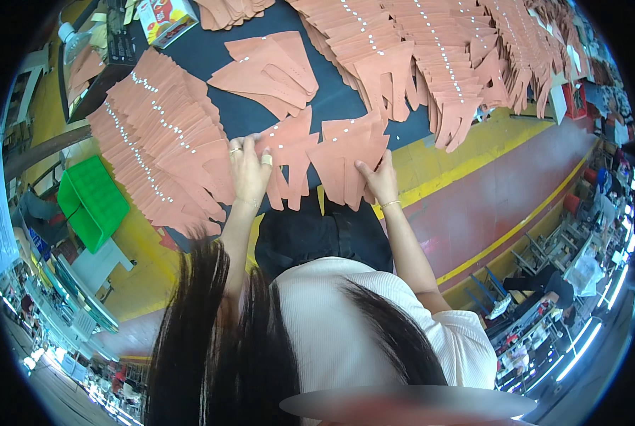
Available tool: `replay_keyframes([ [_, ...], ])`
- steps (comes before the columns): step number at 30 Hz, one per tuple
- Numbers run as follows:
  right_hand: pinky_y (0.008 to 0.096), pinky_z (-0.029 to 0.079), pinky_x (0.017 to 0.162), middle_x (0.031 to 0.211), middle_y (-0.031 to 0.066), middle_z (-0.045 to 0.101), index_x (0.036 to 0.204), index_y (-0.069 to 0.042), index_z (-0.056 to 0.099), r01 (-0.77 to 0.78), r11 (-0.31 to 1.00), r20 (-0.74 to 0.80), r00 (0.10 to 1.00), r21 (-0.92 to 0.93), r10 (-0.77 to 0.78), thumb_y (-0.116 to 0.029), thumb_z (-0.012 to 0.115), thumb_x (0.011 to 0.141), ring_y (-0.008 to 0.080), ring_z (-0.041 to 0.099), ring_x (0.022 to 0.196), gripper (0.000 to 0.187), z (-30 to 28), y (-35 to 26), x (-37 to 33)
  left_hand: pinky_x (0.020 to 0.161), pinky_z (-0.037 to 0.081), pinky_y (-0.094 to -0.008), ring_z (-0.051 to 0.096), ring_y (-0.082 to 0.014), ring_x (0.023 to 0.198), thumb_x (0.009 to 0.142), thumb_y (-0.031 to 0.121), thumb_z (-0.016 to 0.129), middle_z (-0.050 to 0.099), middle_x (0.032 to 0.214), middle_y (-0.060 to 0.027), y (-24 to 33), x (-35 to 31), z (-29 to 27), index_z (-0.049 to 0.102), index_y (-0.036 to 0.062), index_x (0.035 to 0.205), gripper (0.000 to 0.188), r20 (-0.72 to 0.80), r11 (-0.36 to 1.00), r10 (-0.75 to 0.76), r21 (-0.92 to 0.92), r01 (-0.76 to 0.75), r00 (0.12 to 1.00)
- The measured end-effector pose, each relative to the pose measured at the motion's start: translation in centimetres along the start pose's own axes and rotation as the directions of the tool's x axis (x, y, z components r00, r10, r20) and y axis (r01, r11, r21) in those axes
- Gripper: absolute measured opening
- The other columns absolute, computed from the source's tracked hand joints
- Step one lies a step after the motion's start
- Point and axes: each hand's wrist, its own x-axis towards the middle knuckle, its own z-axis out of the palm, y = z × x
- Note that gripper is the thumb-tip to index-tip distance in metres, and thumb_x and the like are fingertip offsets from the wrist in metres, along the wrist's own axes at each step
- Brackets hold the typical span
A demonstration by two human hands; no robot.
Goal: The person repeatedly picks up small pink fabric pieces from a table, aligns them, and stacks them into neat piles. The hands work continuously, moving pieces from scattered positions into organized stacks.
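Green plastic tray [90, 200] sits at nine o'clock, just past a long fanned row of salmon leather cut pieces [158, 142] on the dark table [239, 113]. My left hand [250, 172] lies flat, fingers spread, pressing the left small stack [289, 160] at the table's near edge, grasping nothing. At three o'clock of it, my right hand [379, 179] pinches the lower edge of the right small stack [349, 160]. More overlapped pieces [431, 64] fan out at one o'clock.
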Motion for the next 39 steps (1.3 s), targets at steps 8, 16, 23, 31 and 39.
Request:
replay_keyframes([
  [8,0.0419,0.043,0.092,0.117,0.0193,0.044,0.133,-0.001,0.038,0.257,0.857,-0.264,0.877,-0.447,-0.401,-0.021,0.086,0.069,0.0346,0.047,0.105,0.082,1.1,0.0,-2.1,0.09,0.046,-0.0442,0.055,-0.0359,0.104,0.081,0.009,0.068,0.055,0.108,-0.0169,4.2,-1.5,5.1,0.061,0.0018,0.112,0.033,0.263,0.98,0.19,0.005,-0.198,0.946],
  [16,0.0358,0.049,0.08,0.1,0.015,0.054,0.103,0.0,0.053,0.134,0.99,-0.193,0.971,-0.045,-0.14,-0.013,0.083,0.072,0.0284,0.056,0.089,0.045,1.9,0.5,-0.5,0.075,0.05,-0.0396,0.061,-0.0305,0.083,0.085,0.007,0.064,0.059,0.089,-0.0118,5.1,-2.4,4.7,0.062,0.0037,0.102,0.018,0.336,0.961,0.261,-0.181,-0.21,0.905],
  [23,0.0286,0.051,0.066,0.084,0.0051,0.056,0.112,-0.003,0.05,-0.067,0.884,0.006,0.997,0.462,0.072,-0.011,0.077,0.08,0.0151,0.058,0.069,0.043,-0.1,3.3,-0.7,0.079,0.048,-0.038,0.061,-0.0296,0.092,0.091,0.013,0.06,0.06,0.095,-0.0146,5.8,-2.0,4.9,0.065,0.0011,0.103,0.018,0.557,0.865,-0.039,-0.397,0.307,0.829],
  [31,0.0305,0.049,0.069,0.092,0.0073,0.051,0.129,0.001,0.041,0.089,0.996,-0.283,0.955,-0.013,-0.089,-0.022,0.086,0.07,0.0175,0.053,0.078,0.077,1.1,2.8,-0.7,0.079,0.049,-0.0427,0.061,-0.0347,0.087,0.09,0.014,0.06,0.06,0.098,-0.018,6.1,1.1,8.9,0.066,-0.002,0.103,0.021,0.233,0.971,0.179,-0.2,-0.134,0.956],
  [39,0.0334,0.048,0.072,0.092,0.0086,0.05,0.126,0.001,0.047,0.01,0.999,-0.152,0.988,0.033,-0.005,-0.018,0.086,0.068,0.0212,0.053,0.079,0.072,0.9,2.4,0.2,0.075,0.048,-0.0434,0.06,-0.0347,0.086,0.084,0.016,0.065,0.061,0.09,-0.018,7.5,2.7,9.6,0.064,-0.0003,0.093,0.018,0.351,0.99,0.141,-0.06,-0.128,0.926],
])
